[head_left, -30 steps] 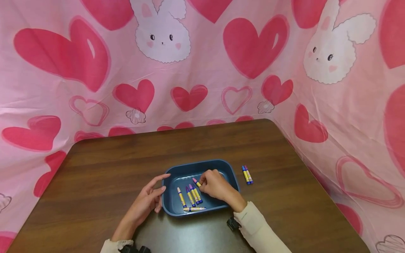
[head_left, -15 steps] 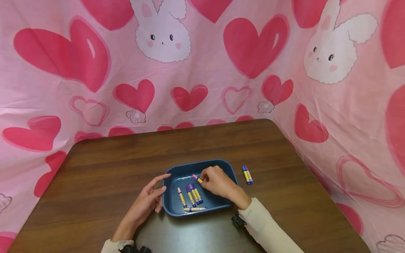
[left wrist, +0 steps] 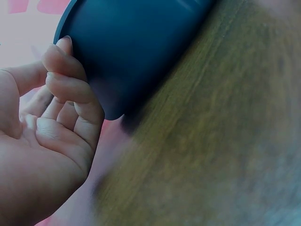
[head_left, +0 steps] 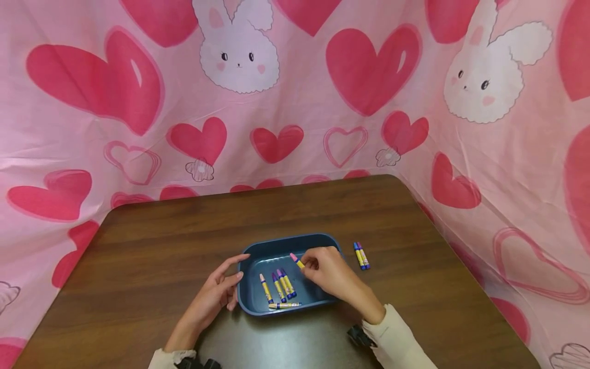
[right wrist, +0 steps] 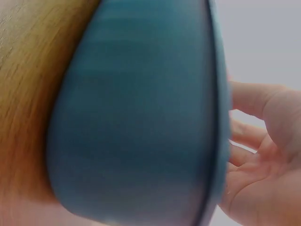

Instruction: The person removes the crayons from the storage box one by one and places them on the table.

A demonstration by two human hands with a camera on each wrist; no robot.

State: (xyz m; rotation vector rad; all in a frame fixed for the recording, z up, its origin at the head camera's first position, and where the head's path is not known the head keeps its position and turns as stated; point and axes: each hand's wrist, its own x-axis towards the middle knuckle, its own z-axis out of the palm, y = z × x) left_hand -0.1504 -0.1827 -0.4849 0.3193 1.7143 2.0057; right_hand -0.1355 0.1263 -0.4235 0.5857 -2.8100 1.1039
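Five crayons (head_left: 283, 285) lie in a blue tray (head_left: 272, 247) on the desk (head_left: 184, 241). The right hand (head_left: 333, 270) pinches a pink-tipped crayon (head_left: 297, 261) over it; the left hand (head_left: 213, 293), fingers relaxed, touches its side. Two others (head_left: 359, 256) lie nearby.

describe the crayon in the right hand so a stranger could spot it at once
On the brown table sits a dark blue tray. There, the right hand pinches a yellow-wrapped, pink-tipped crayon. Unlike the other crayons, lying loose, it is held.
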